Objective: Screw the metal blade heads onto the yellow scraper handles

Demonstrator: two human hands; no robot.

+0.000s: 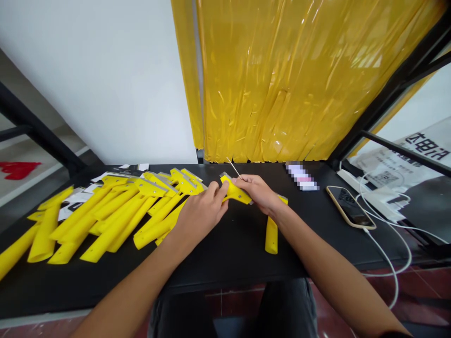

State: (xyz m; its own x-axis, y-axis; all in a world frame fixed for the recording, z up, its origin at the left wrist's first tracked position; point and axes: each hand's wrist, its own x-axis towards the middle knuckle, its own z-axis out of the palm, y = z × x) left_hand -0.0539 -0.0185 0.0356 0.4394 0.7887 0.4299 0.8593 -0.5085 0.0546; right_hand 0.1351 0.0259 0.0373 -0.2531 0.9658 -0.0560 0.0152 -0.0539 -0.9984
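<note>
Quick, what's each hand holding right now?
Left hand: closed on a yellow scraper.
Right hand: closed on the same scraper, plus a thin rod.

Bright yellow scrapers (pixel 114 230) against a black tabletop (pixel 232 253)
The plastic sheeting (pixel 282 84) is golden yellow, the panel (pixel 134 84) white, the phone case (pixel 361 226) tan, the floor tiles (pixel 243 303) deep red with pale lines.

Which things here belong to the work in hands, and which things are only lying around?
Seem part of the work:
- yellow tool, held by left hand and right hand
- thin rod at the right hand
- pile of similar tools, left
- single yellow one, right

Probably just lying about:
- phone
- pixelated item
- printed plastic bag
</note>
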